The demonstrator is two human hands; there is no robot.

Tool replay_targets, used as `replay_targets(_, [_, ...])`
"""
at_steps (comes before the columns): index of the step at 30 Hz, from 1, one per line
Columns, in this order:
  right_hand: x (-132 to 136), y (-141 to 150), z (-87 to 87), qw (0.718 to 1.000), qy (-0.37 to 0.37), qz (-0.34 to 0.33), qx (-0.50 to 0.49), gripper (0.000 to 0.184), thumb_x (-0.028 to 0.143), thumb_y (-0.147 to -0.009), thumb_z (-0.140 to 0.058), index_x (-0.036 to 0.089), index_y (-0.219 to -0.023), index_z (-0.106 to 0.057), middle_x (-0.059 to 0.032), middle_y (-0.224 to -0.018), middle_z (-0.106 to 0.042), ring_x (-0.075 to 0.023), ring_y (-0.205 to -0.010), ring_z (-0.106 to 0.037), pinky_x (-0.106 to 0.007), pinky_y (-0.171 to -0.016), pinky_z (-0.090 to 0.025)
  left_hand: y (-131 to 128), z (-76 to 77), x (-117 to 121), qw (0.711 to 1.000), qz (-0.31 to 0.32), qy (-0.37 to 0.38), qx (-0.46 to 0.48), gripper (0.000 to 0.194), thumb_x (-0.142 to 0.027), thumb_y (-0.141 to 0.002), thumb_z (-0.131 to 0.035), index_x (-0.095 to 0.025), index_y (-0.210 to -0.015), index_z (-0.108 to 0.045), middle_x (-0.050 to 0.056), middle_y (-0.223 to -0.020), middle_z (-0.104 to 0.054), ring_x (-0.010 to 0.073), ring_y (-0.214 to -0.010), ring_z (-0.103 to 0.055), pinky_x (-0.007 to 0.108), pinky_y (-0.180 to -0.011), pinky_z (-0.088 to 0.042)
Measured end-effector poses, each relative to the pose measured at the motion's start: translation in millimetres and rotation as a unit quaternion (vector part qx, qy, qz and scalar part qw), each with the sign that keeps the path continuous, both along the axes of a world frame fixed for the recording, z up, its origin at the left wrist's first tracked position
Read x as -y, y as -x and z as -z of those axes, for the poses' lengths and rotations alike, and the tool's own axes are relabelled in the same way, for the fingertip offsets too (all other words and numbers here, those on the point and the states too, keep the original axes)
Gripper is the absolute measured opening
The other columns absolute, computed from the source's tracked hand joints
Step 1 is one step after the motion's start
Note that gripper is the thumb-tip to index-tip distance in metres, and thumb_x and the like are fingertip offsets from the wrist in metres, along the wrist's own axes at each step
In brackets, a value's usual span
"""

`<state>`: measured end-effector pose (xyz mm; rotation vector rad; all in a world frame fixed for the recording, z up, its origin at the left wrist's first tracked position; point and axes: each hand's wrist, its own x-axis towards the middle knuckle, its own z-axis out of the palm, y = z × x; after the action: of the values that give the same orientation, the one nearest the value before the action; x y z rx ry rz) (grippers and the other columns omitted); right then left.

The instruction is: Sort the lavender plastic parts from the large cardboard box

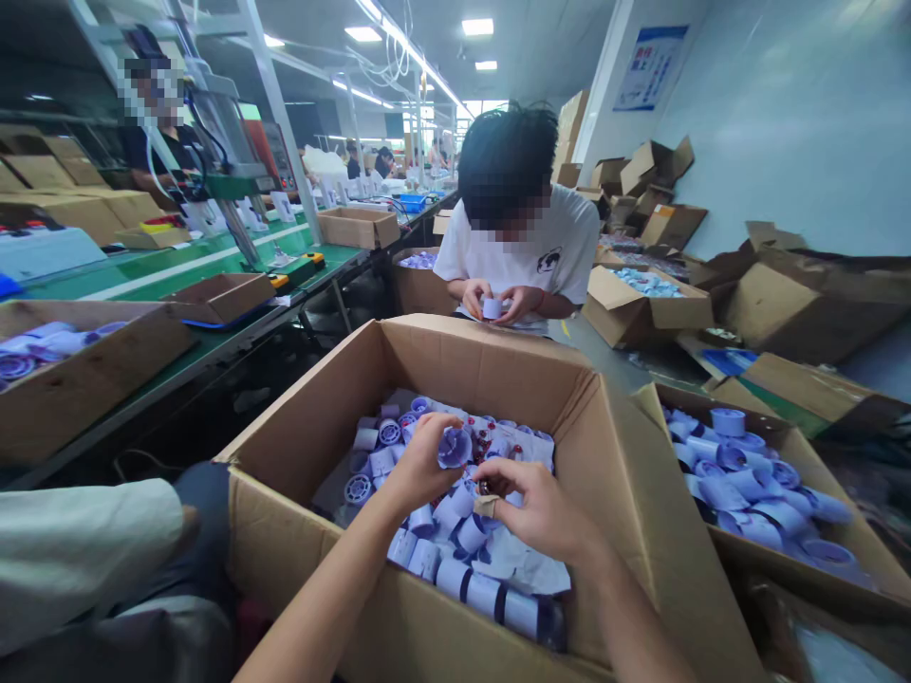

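Note:
Above a large cardboard box [313, 389], my left hand [421, 465] is closed around a lavender plastic cylinder [455, 446], its hollow end tilted towards me. My right hand [533, 503] pinches a small dark red, shiny part [487, 486] between thumb and fingers, just below and right of the cylinder. A tan wrap [486, 507] covers the tip of that thumb. Beneath both hands lie many lavender cylinders [381, 462], some lined up along the near side, with small red parts [491, 438] among them on pale sheets.
Across the box, a person in a white shirt [512, 256] handles another cylinder [492, 308]. At right stands a box of lavender cylinders [747, 474]; another open box [92, 370] is at left beside a green workbench [213, 254]. A sleeve [85, 560] shows at lower left.

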<state>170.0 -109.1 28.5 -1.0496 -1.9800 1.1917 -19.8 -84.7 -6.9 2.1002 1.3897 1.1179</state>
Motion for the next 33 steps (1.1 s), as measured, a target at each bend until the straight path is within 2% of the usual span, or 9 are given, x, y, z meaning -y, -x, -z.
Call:
replay_targets(3, [0, 0, 0.9, 1.0, -0.007, -0.002, -0.002, 0.02, 0.015, -0.072, -0.062, 0.021, -0.091, -0.068, 0.0004, -0.075, -0.068, -0.0143, -0.069, -0.06, -0.026, -0.066, -0.047, 0, 0.7, 1, 1.0, 0.003, -0.019, -0.005, 0.049, -0.002, -0.058, -0.062, -0.02, -0.102, -0.05, 0.006, -0.106, -0.058, 0.0228, -0.103, -0.051, 0.038, -0.092, -0.044])
replay_targets(10, [-5, 1, 11.3, 0.988, -0.115, 0.098, 0.006, 0.02, 0.02, -0.077, -0.059, 0.021, -0.096, -0.066, -0.0026, -0.082, -0.066, -0.0149, -0.069, -0.058, -0.028, -0.066, -0.048, -6, -2.2, 4, 0.995, 0.058, -0.077, -0.034, 0.046, -0.003, -0.06, -0.062, -0.021, -0.1, -0.049, 0.005, -0.102, -0.06, 0.0215, -0.098, -0.053, 0.038, -0.09, -0.044])
replay_targets(13, [-4, 5, 13.5, 0.981, -0.147, 0.123, 0.008, 0.024, 0.016, -0.077, -0.057, 0.02, -0.1, -0.064, -0.0033, -0.085, -0.067, -0.0155, -0.07, -0.06, -0.029, -0.067, -0.049, -8, -1.8, 4, 0.993, 0.071, -0.088, -0.039, 0.048, -0.007, -0.061, -0.064, -0.021, -0.104, -0.047, 0.006, -0.104, -0.06, 0.0227, -0.098, -0.053, 0.04, -0.09, -0.043])
replay_targets(16, [-1, 11, 15.1, 0.967, -0.215, 0.136, 0.018, 0.026, 0.01, -0.076, -0.054, 0.021, -0.098, -0.062, -0.0046, -0.088, -0.067, -0.018, -0.077, -0.061, -0.032, -0.072, -0.05, -10, -1.1, 5, 0.992, 0.084, -0.082, -0.048, 0.049, -0.009, -0.061, -0.066, -0.02, -0.105, -0.047, 0.007, -0.105, -0.06, 0.024, -0.099, -0.052, 0.042, -0.091, -0.042])
replay_targets(19, [0, 17, 17.8, 0.94, -0.299, 0.151, 0.056, 0.025, 0.005, -0.074, -0.053, 0.02, -0.09, -0.065, -0.007, -0.091, -0.064, -0.0223, -0.088, -0.058, -0.038, -0.081, -0.049, -11, -2.4, 7, 0.991, 0.097, -0.078, -0.049, 0.049, -0.009, -0.061, -0.066, -0.02, -0.104, -0.047, 0.007, -0.104, -0.06, 0.0238, -0.098, -0.051, 0.042, -0.092, -0.041])
replay_targets(21, [1, 21, 20.5, 0.926, -0.325, 0.171, 0.085, 0.027, 0.003, -0.072, -0.054, 0.021, -0.087, -0.067, -0.0081, -0.091, -0.061, -0.0237, -0.089, -0.055, -0.041, -0.082, -0.049, -12, -4.2, 9, 0.99, 0.11, -0.078, -0.048, 0.045, -0.009, -0.061, -0.066, -0.019, -0.101, -0.048, 0.006, -0.101, -0.059, 0.0227, -0.096, -0.051, 0.041, -0.091, -0.041])
replay_targets(24, [1, 24, 24.0, 0.922, -0.321, 0.184, 0.114, 0.028, 0.002, -0.07, -0.055, 0.022, -0.085, -0.068, -0.0085, -0.094, -0.059, -0.0238, -0.088, -0.054, -0.043, -0.082, -0.049, -14, -5.5, 10, 0.986, 0.138, -0.077, -0.048, 0.041, -0.007, -0.062, -0.063, -0.018, -0.099, -0.049, 0.006, -0.099, -0.059, 0.022, -0.094, -0.051, 0.039, -0.088, -0.041])
replay_targets(28, [2, 23, 24.4, 0.937, -0.284, 0.155, 0.132, 0.032, 0.002, -0.07, -0.054, 0.023, -0.089, -0.069, -0.008, -0.102, -0.059, -0.0229, -0.089, -0.055, -0.043, -0.084, -0.049, -14, -2.8, 9, 0.985, 0.153, -0.072, -0.043, 0.046, -0.005, -0.059, -0.061, -0.018, -0.102, -0.049, 0.007, -0.102, -0.058, 0.0229, -0.097, -0.049, 0.038, -0.088, -0.041])
replay_targets(33, [2, 20, 24.3, 0.953, -0.251, 0.142, 0.096, 0.032, 0.007, -0.075, -0.054, 0.025, -0.096, -0.069, -0.007, -0.112, -0.06, -0.0222, -0.093, -0.057, -0.042, -0.087, -0.048, -13, -1.0, 8, 0.986, 0.15, -0.075, -0.018, 0.049, -0.006, -0.059, -0.063, -0.019, -0.104, -0.048, 0.006, -0.101, -0.058, 0.0224, -0.095, -0.049, 0.038, -0.089, -0.04])
